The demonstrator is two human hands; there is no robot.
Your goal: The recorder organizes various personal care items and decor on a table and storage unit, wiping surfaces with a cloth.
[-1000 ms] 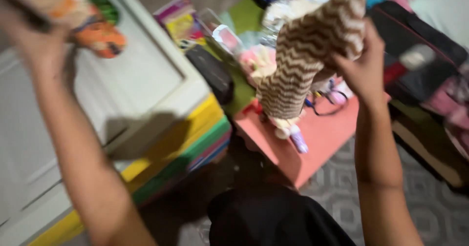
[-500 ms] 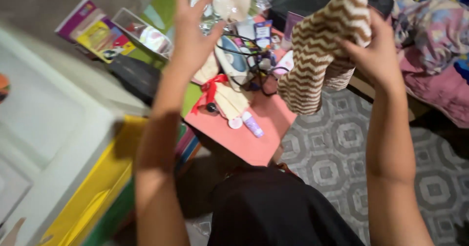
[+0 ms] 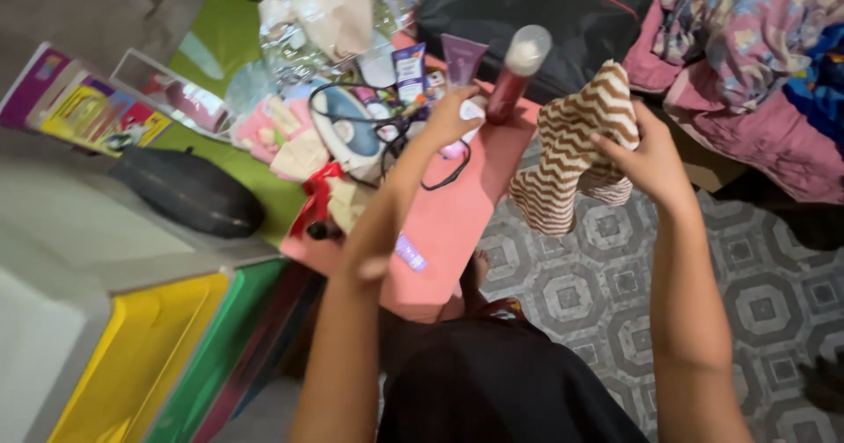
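1. R hand [image 3: 646,157]: closed on brown-and-cream zigzag cloth [image 3: 571,148], gripping upper edge; cloth hangs down, long axis near vertical, lower end over patterned floor [image 3: 615,294] just beside pink table [image 3: 457,223].
2. L hand [image 3: 453,113]: reaching fwd over the table, fingers curled around a small white-and-pink item [image 3: 470,113]; firm grip or just touching, can't tell.
3. Red spray bottle [image 3: 514,74] w/ pale cap upright just right of L hand, between both hands.
4. Cloth lies right of L hand, apart; R hand nearer by far.
5. Also on table: blue-white iron [image 3: 347,131] w/ black cord, purple tube [image 3: 409,251].
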